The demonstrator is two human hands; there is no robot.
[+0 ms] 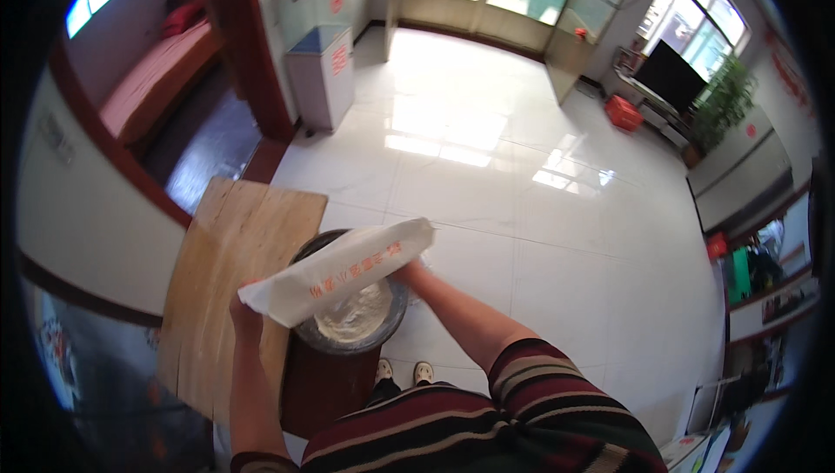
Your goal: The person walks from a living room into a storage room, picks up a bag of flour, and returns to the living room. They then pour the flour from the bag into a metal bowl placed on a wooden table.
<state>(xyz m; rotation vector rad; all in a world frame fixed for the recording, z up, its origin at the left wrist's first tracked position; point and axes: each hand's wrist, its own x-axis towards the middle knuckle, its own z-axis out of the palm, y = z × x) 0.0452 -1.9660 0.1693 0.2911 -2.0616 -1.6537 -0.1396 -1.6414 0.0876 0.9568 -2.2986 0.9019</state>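
Note:
A white flour bag (352,267) with red printed writing spans the space between my two hands, above a dark round basin (398,310). My left hand (245,310) grips the bag's left end, its fingers mostly hidden by the bag. At the other end, my right hand (408,271) holds the bag from its underside and near edge. White flour (357,316) lies in the basin, partly covered by the bag. The basin rests on a dark reddish-brown surface (329,382), beside a pale wooden board (238,232).
Glossy white floor tiles (470,212) stretch ahead. A white cabinet (319,82) stands beside a doorway on the left, with a bed (156,75) beyond. At far right are a television (670,75), a red box (623,113) and a potted plant (721,101). My shoes (423,372) show below the basin.

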